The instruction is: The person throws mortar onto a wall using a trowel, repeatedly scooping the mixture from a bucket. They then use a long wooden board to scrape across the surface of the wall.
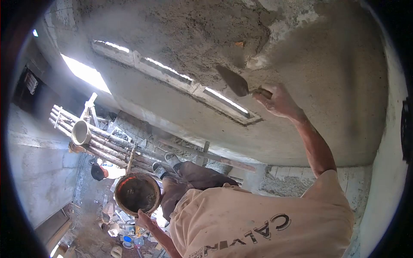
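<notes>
My right hand (277,101) is closed around the handle of a pointed trowel (233,81). The trowel's blade is held close to the rough plastered wall (189,32). Low on the other side, my left hand (145,219) grips the rim of a round bucket (137,193). Dark grey mortar (137,194) lies inside it. Smoother grey plaster (327,90) covers the wall beside my right hand, and narrow slot openings (167,71) with light coming through run below the rough patch.
My feet (165,165) stand on a scaffold of wooden poles (107,142), which also carries a pale bucket (81,132). A person (103,171) is on the floor below. Rubble and containers (114,230) litter that floor. A plank (215,159) runs along the wall's foot.
</notes>
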A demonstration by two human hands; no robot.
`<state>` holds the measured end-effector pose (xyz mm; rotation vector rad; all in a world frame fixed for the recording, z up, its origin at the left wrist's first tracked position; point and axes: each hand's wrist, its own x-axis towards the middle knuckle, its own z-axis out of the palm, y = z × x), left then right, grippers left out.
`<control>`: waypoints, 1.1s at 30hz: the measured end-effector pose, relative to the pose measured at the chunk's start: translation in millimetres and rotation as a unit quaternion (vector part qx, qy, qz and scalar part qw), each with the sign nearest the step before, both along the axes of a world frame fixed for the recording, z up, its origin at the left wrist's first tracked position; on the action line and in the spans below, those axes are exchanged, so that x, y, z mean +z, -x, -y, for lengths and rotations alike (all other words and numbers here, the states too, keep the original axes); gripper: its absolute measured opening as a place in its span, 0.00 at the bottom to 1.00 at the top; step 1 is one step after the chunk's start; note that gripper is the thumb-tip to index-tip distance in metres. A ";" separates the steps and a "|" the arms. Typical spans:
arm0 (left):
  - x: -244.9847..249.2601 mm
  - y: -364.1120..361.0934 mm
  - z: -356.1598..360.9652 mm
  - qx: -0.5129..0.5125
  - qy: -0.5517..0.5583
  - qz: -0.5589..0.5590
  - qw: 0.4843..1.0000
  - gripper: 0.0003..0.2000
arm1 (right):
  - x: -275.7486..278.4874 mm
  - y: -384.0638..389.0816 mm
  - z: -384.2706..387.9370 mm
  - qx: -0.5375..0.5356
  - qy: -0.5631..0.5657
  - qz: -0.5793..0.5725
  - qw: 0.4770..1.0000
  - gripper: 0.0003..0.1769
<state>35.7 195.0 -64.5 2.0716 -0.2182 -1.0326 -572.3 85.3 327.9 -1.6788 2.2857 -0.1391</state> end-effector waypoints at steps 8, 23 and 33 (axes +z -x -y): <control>-1.6 6.3 4.5 0.009 -0.007 -0.002 1.000 0.27 | 44.8 -12.3 11.3 -0.055 0.014 -0.013 0.998 0.13; -22.2 -11.2 -9.1 0.043 0.041 -0.048 0.997 0.28 | 39.2 -54.2 -6.3 0.098 0.116 -0.312 0.938 0.11; 2.9 -6.5 -4.1 0.037 -0.001 0.036 0.999 0.25 | -30.1 -115.3 29.8 0.156 -0.143 0.338 0.917 0.20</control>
